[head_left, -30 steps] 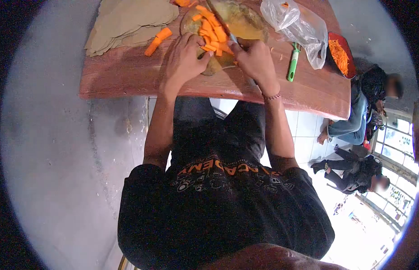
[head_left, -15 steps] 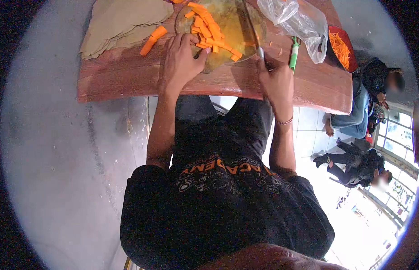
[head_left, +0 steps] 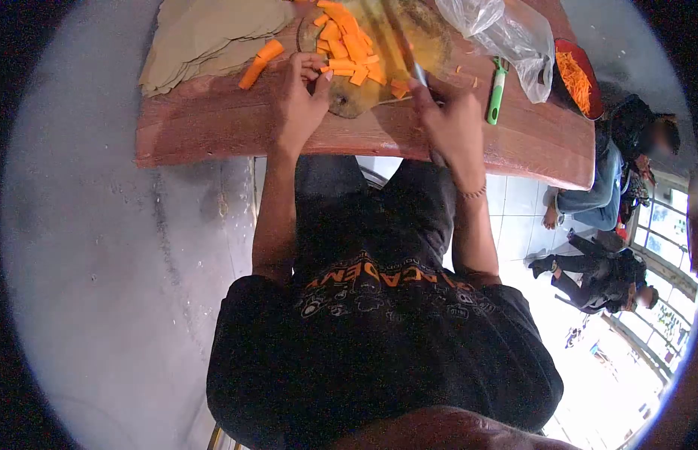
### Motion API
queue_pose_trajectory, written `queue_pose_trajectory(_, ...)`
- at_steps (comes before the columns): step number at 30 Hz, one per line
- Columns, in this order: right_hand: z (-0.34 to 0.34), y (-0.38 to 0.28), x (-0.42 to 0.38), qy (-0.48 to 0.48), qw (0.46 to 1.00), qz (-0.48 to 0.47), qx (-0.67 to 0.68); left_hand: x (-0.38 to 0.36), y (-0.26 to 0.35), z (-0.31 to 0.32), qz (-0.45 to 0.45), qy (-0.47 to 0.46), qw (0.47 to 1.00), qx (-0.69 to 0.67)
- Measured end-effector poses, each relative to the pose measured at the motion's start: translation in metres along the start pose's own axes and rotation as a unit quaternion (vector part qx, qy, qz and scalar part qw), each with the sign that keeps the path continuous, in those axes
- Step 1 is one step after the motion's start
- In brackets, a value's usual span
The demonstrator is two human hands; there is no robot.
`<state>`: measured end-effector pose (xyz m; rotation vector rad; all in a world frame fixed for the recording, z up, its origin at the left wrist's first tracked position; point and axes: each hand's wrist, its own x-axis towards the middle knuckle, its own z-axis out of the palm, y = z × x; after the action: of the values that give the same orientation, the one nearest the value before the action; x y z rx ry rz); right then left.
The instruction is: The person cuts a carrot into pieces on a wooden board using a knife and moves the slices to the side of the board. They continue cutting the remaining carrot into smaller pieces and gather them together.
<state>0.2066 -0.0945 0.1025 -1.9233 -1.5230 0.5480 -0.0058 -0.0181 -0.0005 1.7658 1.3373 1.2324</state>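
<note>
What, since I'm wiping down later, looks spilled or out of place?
Small orange scraps lie on the tabletop between the cutting board and green peeler, apart from the cut carrot; they look like strays.

1 knife [head_left: 407, 52], 1 peeler [head_left: 496, 97], 1 bag [head_left: 518, 45], 1 chopping bd. [head_left: 350, 106], 1 bowl [head_left: 595, 90], 2 bkgd ppl [head_left: 600, 277]

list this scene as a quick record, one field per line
surface: reddish wooden table
on it: round yellow-brown board bearing cut orange carrot pieces
left hand: fingertips at the end of one carrot piece
right hand: grips a long-bladed metal knife, blade blurred over the board
table right: green-and-white peeler, clear plastic bag, red dish of shredded carrot
table left: flat tan sheets, orange carrot chunks
</note>
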Motion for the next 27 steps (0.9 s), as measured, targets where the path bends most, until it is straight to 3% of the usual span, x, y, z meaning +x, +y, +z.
queue_pose_trajectory(7, 0.007, 0.017, -0.031, 0.031, 0.999, 0.026, -0.003, 0.003, 0.009, -0.007, 0.01, 0.0, 1.0, -0.013)
queue_pose_trajectory(11, 0.026, 0.0, -0.02, 0.01, 1.0, 0.007, 0.001, 0.006, 0.008, -0.011, -0.011, 0.0, 0.996, -0.09)
queue_pose_trajectory(17, 0.036, -0.002, 0.001, 0.025, 0.996, -0.08, 0.003, 0.023, 0.046, -0.038, 0.047, 0.03, 0.993, -0.1)
queue_pose_trajectory(19, 0.033, 0.0, 0.008, 0.017, 0.984, -0.158, -0.081, 0.033, 0.064, -0.049, 0.143, 0.011, 0.99, -0.007)
queue_pose_trajectory(20, 0.03, -0.003, 0.01, 0.018, 0.984, -0.16, -0.078, 0.037, 0.074, -0.054, 0.144, 0.011, 0.989, -0.005)
queue_pose_trajectory(22, 0.025, -0.012, 0.014, 0.001, 0.967, -0.215, -0.14, 0.041, 0.089, -0.063, 0.166, -0.103, 0.965, 0.175)
queue_pose_trajectory(25, 0.026, -0.016, 0.018, -0.023, 0.956, -0.232, -0.177, 0.049, 0.087, -0.064, 0.248, -0.123, 0.916, 0.291)
queue_pose_trajectory(27, 0.023, -0.022, 0.021, -0.027, 0.954, -0.241, -0.173, 0.053, 0.083, -0.065, 0.256, -0.14, 0.9, 0.322)
